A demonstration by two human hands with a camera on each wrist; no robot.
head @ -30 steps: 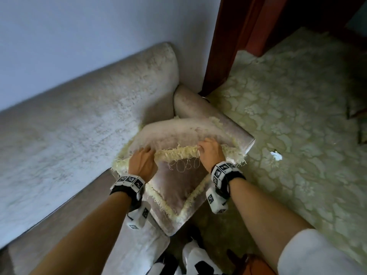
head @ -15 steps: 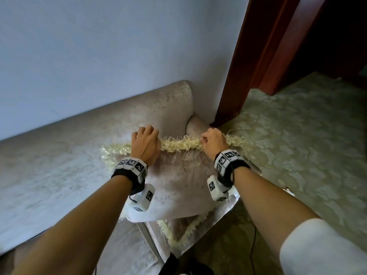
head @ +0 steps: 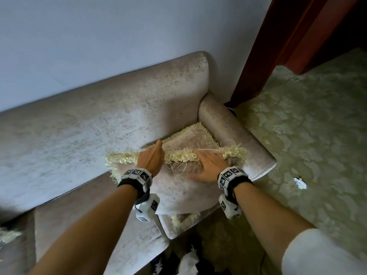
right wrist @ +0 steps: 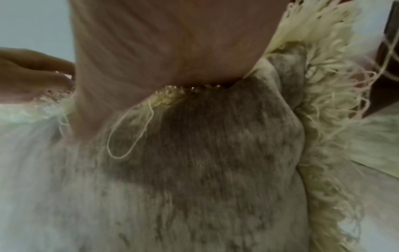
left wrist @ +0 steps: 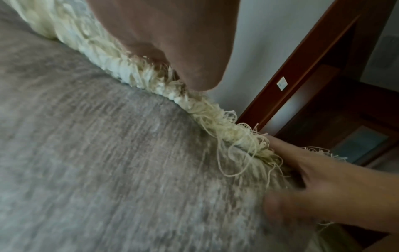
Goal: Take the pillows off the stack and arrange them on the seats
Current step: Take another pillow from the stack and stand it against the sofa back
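- The left hand [head: 152, 159] lies over the top edge of the front pillow [head: 176, 187], its fingers going down behind the cream fringe [head: 123, 158]; whether they curl round the edge is hidden, though the thumb presses on the fringe in the left wrist view.
- The right hand [head: 208, 165] is flat on the same pillow, fingers straight and spread a little, thumb out to the side on the fabric; it is motion-blurred, so a light pinch of the fringe cannot be ruled out.
- The front pillow stands tilted in the corner of the sofa [head: 99, 126], between the backrest and the armrest [head: 238, 135], with loose threads hanging from its top edge between the two hands.
- A second pillow [head: 188, 137] leans behind it against the backrest, touching the armrest.
- A third pillow [head: 178, 225] lies flat beneath, its fringed corner jutting past the front of the seat.
- Beyond the armrest lies a pale green patterned carpet [head: 297, 135], and a dark red door frame [head: 278, 46] stands by the wall.
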